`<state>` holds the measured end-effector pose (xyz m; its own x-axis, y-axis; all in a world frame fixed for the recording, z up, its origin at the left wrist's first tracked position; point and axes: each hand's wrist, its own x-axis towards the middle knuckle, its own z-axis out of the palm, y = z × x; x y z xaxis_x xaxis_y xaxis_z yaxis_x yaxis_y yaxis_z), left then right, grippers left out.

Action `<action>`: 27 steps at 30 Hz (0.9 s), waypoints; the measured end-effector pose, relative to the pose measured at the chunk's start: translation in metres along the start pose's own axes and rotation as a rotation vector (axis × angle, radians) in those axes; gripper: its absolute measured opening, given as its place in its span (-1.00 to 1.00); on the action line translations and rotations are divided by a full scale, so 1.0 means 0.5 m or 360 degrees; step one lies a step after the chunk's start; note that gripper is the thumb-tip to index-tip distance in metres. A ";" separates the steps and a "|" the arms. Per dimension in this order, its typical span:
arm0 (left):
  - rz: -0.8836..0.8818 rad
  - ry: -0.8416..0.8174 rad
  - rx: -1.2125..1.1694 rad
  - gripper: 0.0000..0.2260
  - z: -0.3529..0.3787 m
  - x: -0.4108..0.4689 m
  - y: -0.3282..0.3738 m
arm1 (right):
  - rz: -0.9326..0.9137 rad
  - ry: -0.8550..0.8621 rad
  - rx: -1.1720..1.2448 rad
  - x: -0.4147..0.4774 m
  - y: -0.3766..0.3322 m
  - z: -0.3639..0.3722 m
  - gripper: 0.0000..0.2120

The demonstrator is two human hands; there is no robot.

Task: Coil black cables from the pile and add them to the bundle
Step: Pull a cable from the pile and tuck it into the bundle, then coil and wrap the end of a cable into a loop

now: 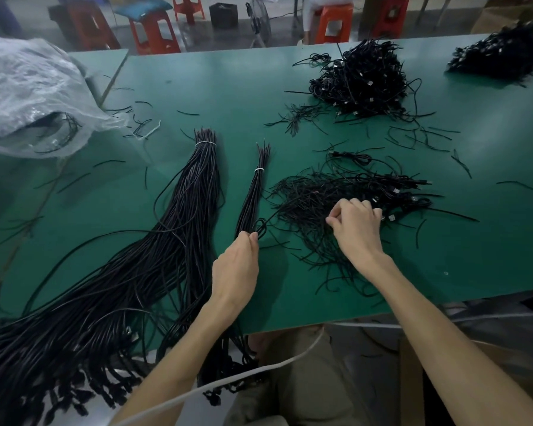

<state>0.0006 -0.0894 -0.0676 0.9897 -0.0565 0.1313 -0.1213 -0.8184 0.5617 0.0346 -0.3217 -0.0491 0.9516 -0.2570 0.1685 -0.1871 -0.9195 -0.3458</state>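
My left hand (237,262) grips the near end of the small bundle (254,192), fingers closed round it, with a little loop of cable (260,226) standing up beside my thumb. My right hand (356,229) is curled into the pile (308,195) of loose black cables just to the right of it, thumb and forefinger pinching strands. That hand hides the middle of the pile, so I cannot tell how many it holds. Left of the small bundle lies a large bundle (197,186) that fans out and hangs over the near edge of the green table (197,87), and my left forearm crosses its tails. That makes two bundles, each tied with one white band. Two more black heaps sit at the far side, one (360,81) straight ahead and one (502,56) in the right corner. Short offcuts (302,118) are scattered between them and the pile. A crumpled clear plastic bag (28,87) lies far left, and one white cord (259,368) runs across my lap. Beyond the table I count five red or orange stools (154,32) and one fan (257,20).
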 end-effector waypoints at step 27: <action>-0.0170 -0.0008 -0.0239 -0.63 0.004 0.010 -0.015 | 0.0356 -0.0419 0.1877 -0.149 -0.186 0.003 -0.80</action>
<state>0.0065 -0.0847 -0.0726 0.9979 0.0230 0.0606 -0.0250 -0.7254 0.6878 -0.0182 -0.2166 -0.0310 0.9726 -0.1812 -0.1460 -0.1477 0.0039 -0.9890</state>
